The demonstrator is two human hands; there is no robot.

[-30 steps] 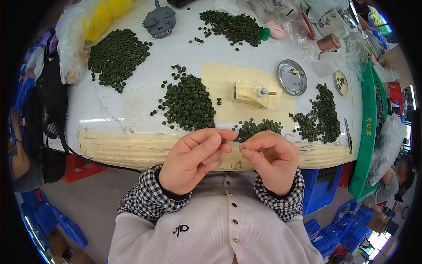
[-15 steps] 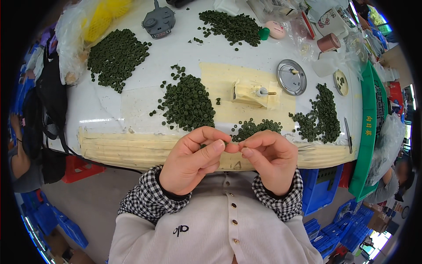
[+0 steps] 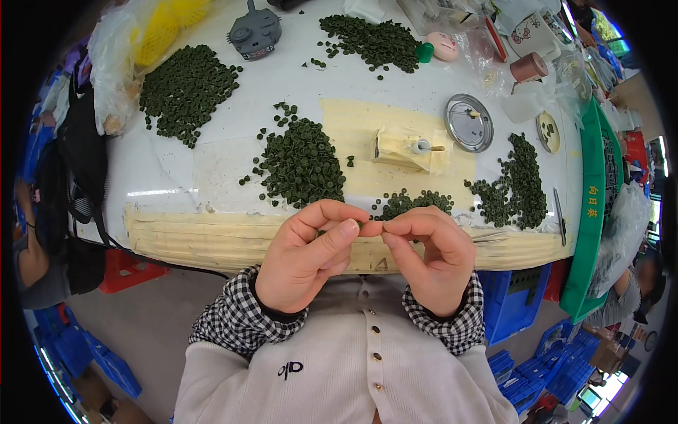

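Note:
Close together over the table's taped front edge, my two hands nearly meet at the fingertips. My left hand (image 3: 304, 258) is closed, pinching a small green part (image 3: 361, 225) between thumb and index finger; the fingers cover most of it. Thumb and index finger of my right hand (image 3: 436, 260) are pressed together right beside it; what they hold, if anything, is hidden. Just beyond the hands lie a pile of small dark green wheel-like discs (image 3: 302, 162) and a smaller group of the same discs (image 3: 413, 203).
More green discs form a left pile (image 3: 185, 95), a far pile (image 3: 374, 42) and a right pile (image 3: 524, 185). A taped block (image 3: 399, 150) with a pin stands mid-table. Also there: a round metal dish (image 3: 467, 126), a grey model turret (image 3: 254, 34), a green tray (image 3: 587, 219).
My right hand has shifted slightly left, its thumb and index finger closing nearer the left fingertips. The left hand stays nearly in place, and the piles are unchanged.

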